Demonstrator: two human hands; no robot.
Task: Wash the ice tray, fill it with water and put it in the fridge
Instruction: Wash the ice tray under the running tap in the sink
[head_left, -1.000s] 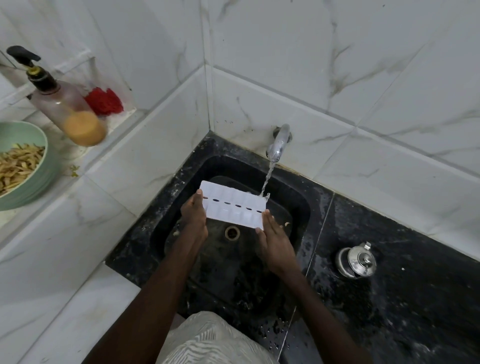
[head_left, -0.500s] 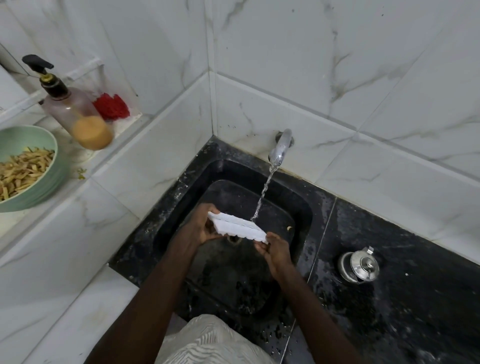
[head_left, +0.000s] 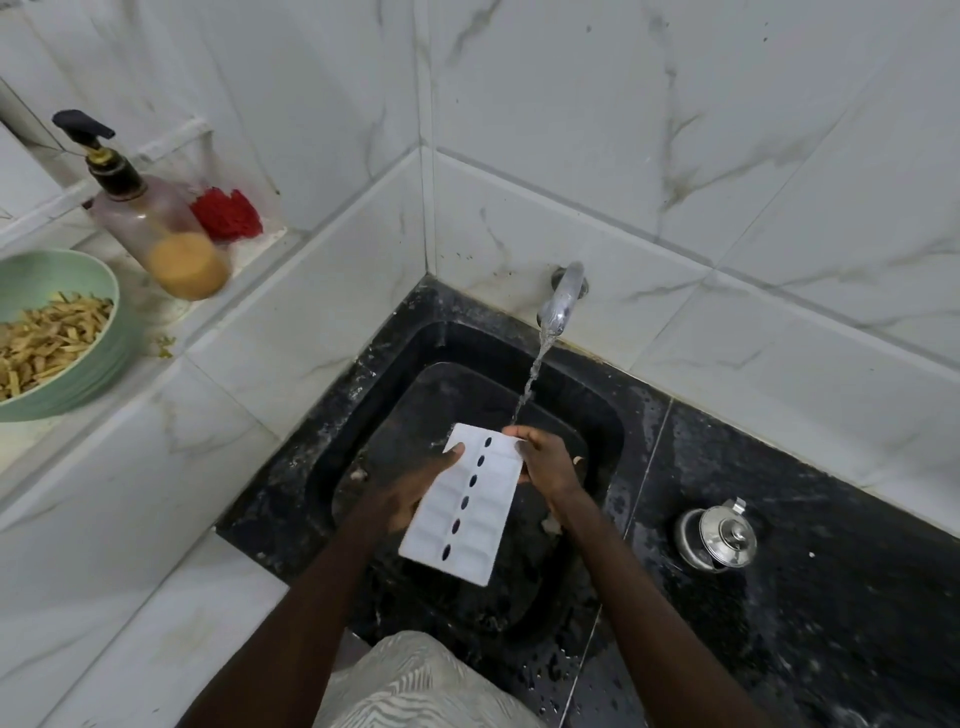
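the left hand (head_left: 410, 493) pinches the left long edge of the ice tray (head_left: 467, 512): its thumb lies flat on the upper face, and the other fingers are under the tray, out of sight. the right hand (head_left: 548, 465) has its fingers curled round the tray's far right corner, fingertips just on the far edge.

the white tray is held above the black sink (head_left: 358, 415), clear of the basin floor, its long side running away from the person and a little askew. a row of dark oval slots down its middle faces the camera.

a thin water stream (head_left: 532, 382) falls from the steel tap (head_left: 561, 299) on the wall and meets the tray's far end, right by the right fingertips.

on the wet black counter (head_left: 805, 623) to the right stands a small steel pot (head_left: 719, 535) with a lid. on the marble ledge at left stand a pump bottle (head_left: 156, 228), a red bunch (head_left: 226, 213) behind it, and a green bowl (head_left: 83, 382) of pale strips.
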